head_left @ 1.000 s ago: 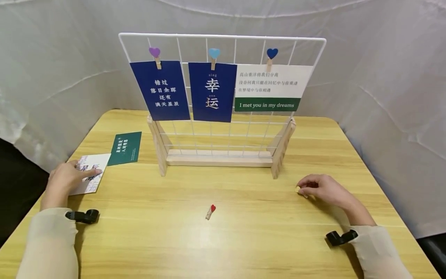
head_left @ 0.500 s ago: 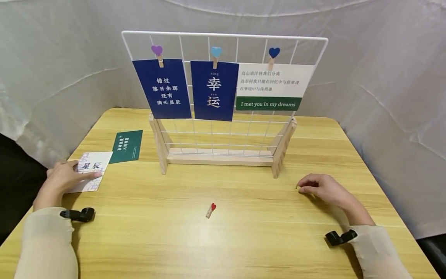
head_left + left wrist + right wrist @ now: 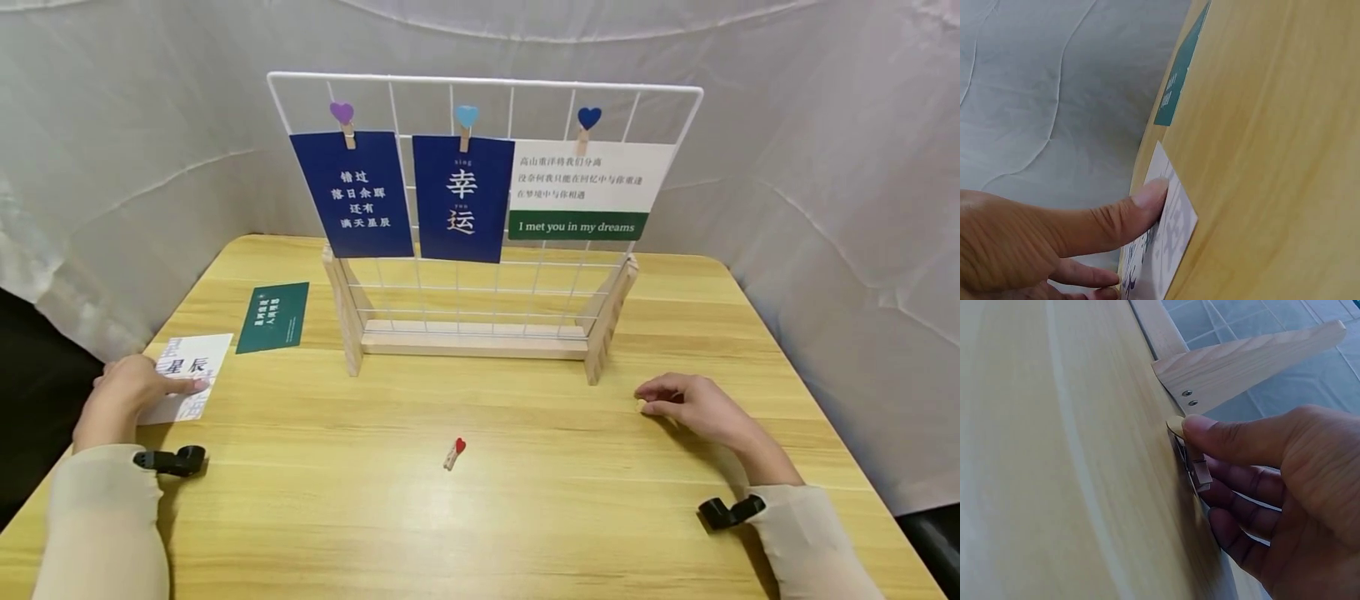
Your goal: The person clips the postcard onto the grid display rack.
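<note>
At the far left of the wooden table [image 3: 480,533], a white card [image 3: 184,404] is held by the left hand [image 3: 123,396], its thumb laid across the printed face and the other fingers bent at the outer edge; whether the card is lifted at all cannot be told. Just beyond the white card, apart from the hand, a green card [image 3: 273,318] is laid flat. Farther right, a white wire rack [image 3: 486,81] is held upright in a wooden stand [image 3: 474,344]. On it, from left to right, a blue card [image 3: 354,196] is held by a purple heart peg [image 3: 342,115], a second blue card [image 3: 463,200] by a light blue heart peg [image 3: 467,118], and a white-and-green card [image 3: 588,192] by a dark blue heart peg [image 3: 588,121]. In front of the rack, well apart from both hands, a red heart peg [image 3: 453,454] is left lying on the table. At the right, a yellow heart peg [image 3: 1201,474] is pinched by the right hand [image 3: 697,408], between thumb and bent fingers, near the stand's right leg, with the heart seen at the thumb's tip.
</note>
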Demonstrator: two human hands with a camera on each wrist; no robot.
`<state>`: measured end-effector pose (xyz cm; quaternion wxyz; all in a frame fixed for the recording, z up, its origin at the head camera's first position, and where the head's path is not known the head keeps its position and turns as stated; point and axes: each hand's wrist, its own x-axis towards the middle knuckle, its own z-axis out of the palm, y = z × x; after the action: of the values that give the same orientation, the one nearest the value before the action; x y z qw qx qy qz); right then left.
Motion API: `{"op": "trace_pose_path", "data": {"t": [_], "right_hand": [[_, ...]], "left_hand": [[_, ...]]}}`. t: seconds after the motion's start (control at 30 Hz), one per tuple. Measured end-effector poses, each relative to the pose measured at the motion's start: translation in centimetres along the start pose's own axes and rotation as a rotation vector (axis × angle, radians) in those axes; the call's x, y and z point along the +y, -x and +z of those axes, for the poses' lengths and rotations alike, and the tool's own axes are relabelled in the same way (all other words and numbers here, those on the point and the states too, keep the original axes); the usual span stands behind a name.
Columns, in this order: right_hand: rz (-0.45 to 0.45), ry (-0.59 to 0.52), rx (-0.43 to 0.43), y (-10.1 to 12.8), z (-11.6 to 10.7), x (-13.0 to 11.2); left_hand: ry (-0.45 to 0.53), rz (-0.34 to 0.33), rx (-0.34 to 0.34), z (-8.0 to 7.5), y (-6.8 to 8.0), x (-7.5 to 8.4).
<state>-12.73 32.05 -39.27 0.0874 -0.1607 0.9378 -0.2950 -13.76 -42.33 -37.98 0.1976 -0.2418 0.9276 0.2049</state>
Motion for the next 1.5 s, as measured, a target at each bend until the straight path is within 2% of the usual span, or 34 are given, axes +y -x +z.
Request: {"op": "trace_pose_path", "data": {"t": [0.1, 0.3, 0.53, 0.73, 0.83, 1.1, 1.33, 1.5], "right_hand": [[-0.003, 0.012, 0.004, 0.0, 0.1, 0.0], [0.008, 0.014, 0.007, 0.1, 0.2, -0.1], [0.005, 0.014, 0.016, 0.2, 0.4, 0.1], [0.001, 0.008, 0.011, 0.0, 0.4, -0.1], [-0.002, 0.002, 0.004, -0.2, 0.3, -0.2], [-0.015, 0.006, 0.020, -0.2, 0.3, -0.1], [0.003, 0.011, 0.016, -0.1, 0.5, 0.1], [-0.003, 0.014, 0.016, -0.2, 0.5, -0.1]], "left_hand": [[0.007, -0.025, -0.024, 0.0, 0.1, 0.3], [-0.018, 0.001, -0.027, 0.0, -0.2, 0.4], [-0.014, 0.121, -0.018, 0.2, -0.7, -0.3], [0.067, 0.144, 0.046, 1.0, -1.0, -0.4], [0.071, 0.158, 0.046, 1.2, -1.4, -0.3], [0.005, 0.282, 0.009, -0.1, -1.9, 0.2], [-0.005, 0.272, -0.053, -1.1, -1.9, 1.0], [0.022, 0.246, -0.046, -0.8, -2.2, 1.1]]}}
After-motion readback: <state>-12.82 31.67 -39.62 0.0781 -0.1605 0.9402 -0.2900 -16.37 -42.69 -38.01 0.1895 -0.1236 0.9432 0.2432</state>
